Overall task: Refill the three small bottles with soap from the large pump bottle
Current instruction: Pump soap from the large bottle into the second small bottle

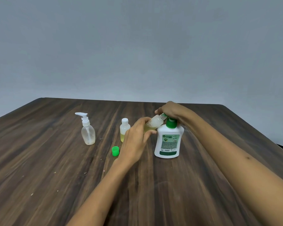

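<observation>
Left of the white large pump bottle [169, 141] stand a clear pump dispenser [88, 130], a yellow-filled capped bottle [124, 130] and a loose green cap [115, 151]; the left hand [136, 141] grips a tilted small bottle [154, 123] at the spout; the right hand [171, 111] presses the green pump, fingers curled.

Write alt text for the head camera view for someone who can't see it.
A left hand tilts a small open bottle to the spout of a large pump bottle while the right hand rests on its pump. A green cap, a white-capped bottle and a small pump bottle stand on the wooden table.
</observation>
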